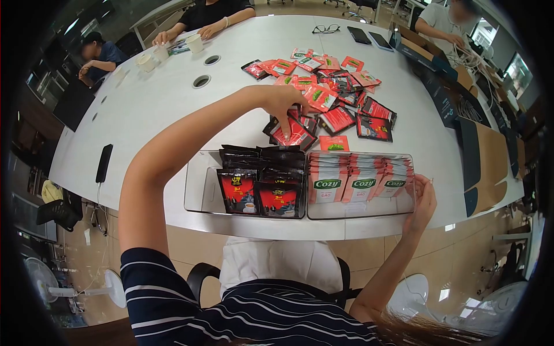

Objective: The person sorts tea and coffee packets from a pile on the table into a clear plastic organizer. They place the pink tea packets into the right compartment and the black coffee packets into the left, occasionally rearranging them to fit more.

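My left hand [283, 106] reaches over the near left of a loose sachet pile, thumb and fingers apart. Its thumb touches a red-and-black coffee sachet [299, 137]; the other fingertips are partly hidden among the sachets. My right hand [424, 202] grips the right end of a clear plastic bin [408, 211]. Inside this bin stand rows of pink-and-white Cozy sachets [363, 184]. Beside it on the left, another clear bin [199, 196] holds black-and-red coffee sachets [278, 199], with a gap at its left end. Pink Cozy sachets [319, 97] and coffee sachets lie mixed in the pile.
Both bins stand at the near edge of the white table [156, 190]. A black phone [104, 163] lies left, paper cups [194, 43] farther back. Glasses [326, 29] and two phones [359, 35] lie at the far side. Open cardboard boxes [482, 155] line the right; other people sit around.
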A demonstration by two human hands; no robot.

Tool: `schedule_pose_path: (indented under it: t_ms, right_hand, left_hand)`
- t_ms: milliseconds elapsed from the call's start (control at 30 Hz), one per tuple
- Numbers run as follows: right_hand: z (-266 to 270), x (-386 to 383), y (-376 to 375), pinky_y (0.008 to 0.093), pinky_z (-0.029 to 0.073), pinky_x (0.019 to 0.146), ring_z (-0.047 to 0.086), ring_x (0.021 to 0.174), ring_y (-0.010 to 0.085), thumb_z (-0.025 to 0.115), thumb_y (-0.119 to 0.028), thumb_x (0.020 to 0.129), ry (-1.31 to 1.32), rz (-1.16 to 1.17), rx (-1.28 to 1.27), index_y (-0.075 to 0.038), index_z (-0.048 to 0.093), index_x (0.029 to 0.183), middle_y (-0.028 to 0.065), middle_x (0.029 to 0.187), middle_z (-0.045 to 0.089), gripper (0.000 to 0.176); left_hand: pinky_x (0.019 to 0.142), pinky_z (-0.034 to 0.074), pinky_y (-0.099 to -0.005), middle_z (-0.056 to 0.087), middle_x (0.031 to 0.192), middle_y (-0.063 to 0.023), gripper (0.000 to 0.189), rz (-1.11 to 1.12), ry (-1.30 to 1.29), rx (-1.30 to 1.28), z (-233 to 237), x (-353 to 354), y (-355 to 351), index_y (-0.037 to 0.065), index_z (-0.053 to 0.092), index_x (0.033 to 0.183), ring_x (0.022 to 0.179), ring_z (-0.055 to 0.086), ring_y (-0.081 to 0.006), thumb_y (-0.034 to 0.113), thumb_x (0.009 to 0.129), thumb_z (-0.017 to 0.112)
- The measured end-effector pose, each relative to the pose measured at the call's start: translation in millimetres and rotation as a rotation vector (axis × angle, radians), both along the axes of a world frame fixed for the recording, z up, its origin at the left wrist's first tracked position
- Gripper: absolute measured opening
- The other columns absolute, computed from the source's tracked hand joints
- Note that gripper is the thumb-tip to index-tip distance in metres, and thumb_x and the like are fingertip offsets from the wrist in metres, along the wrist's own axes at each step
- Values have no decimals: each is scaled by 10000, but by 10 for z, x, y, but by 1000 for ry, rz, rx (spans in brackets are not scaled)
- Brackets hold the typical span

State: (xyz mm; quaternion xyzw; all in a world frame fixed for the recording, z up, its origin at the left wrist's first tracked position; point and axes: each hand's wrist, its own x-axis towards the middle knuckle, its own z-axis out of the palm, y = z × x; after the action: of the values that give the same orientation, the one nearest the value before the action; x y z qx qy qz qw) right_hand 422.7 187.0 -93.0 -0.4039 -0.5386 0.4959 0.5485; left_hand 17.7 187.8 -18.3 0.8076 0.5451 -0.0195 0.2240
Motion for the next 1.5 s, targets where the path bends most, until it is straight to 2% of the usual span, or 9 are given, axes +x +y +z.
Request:
schedule_pose_path:
  t_ms: [400, 600, 667, 800, 933, 1100, 1200, 1267, 1500]
  right_hand:
    - [-45, 12, -14, 276, 431, 804, 567, 851, 144, 346, -248, 986, 45, -133, 81, 39, 564, 1040, 82, 916, 606, 364]
    - [131, -177, -436, 305, 442, 795, 562, 871, 177, 344, -225, 978, -190, -698, 632, 55, 563, 1023, 112, 942, 588, 358]
    - [275, -417, -676, 324, 463, 758, 581, 859, 224, 377, -277, 968, -76, -415, 768, 69, 561, 999, 165, 981, 597, 393]
    - [818, -1056, -1258, 306, 451, 892, 522, 1110, 202, 617, -373, 854, 21, 646, 370, -40, 447, 1299, 97, 1258, 511, 581]
    - [828, -1218, -1335, 317, 415, 953, 490, 1149, 173, 781, 38, 637, 356, 1141, -133, -42, 198, 1435, 117, 1274, 483, 991]
    - [759, -1374, -1689, 332, 478, 905, 533, 1095, 201, 702, 137, 683, 450, 983, -214, -14, 319, 1300, 140, 1181, 519, 741]
    - [706, -1662, -1908, 329, 477, 908, 532, 1095, 192, 693, 132, 703, 455, 973, -122, -19, 305, 1315, 140, 1178, 520, 740]
    - [637, -1852, -2000, 325, 489, 898, 546, 1092, 209, 682, 147, 702, 386, 1023, -7, -15, 274, 1321, 161, 1183, 523, 758]
    - [610, -2193, -2211, 283, 494, 834, 605, 1004, 199, 743, 43, 704, 44, 853, 430, 3, 347, 1304, 138, 1063, 616, 719]
  left_hand:
    - [669, 448, -299, 564, 856, -15, 223, -70, 53, 1025, 439, -25, -970, 67, 674, 831, 782, 554, -180, 63, 611, 711]
    - [642, 419, -289, 573, 838, 19, 180, -139, 133, 1613, 633, 289, -1730, 120, 681, 764, 755, 525, -162, 98, 590, 721]
    - [628, 412, -280, 570, 825, 21, 183, -180, 75, 1659, 603, 492, -1911, 124, 678, 739, 741, 521, -151, 73, 582, 758]
    - [641, 413, -254, 587, 853, 40, 148, -222, -129, 1606, 397, 920, -2214, 135, 677, 728, 747, 534, -118, 56, 619, 737]
    - [785, 426, -286, 614, 901, 64, 126, -154, -148, 1519, 205, 1164, -2480, 164, 693, 777, 797, 569, -108, 114, 662, 675]
    - [954, 378, -382, 438, 1306, -161, 364, 319, -724, 1384, -130, 1155, -2668, 108, 693, 977, 1180, 447, -322, -3, 631, 672]
    - [1037, 322, -389, 335, 1390, -204, 579, 782, -1710, 907, -205, 1467, -2807, -4, 290, 1379, 1263, 392, -316, -20, 813, 408]
    - [1064, 292, -382, 325, 1404, -200, 578, 857, -1950, 621, -607, 1473, -3145, 57, 204, 1426, 1272, 384, -272, 423, 979, 190]
    - [1078, 269, -410, 260, 1465, -138, 712, 795, -1908, 844, -471, 1206, -3158, 99, 190, 1444, 1327, 304, -266, 592, 931, 219]
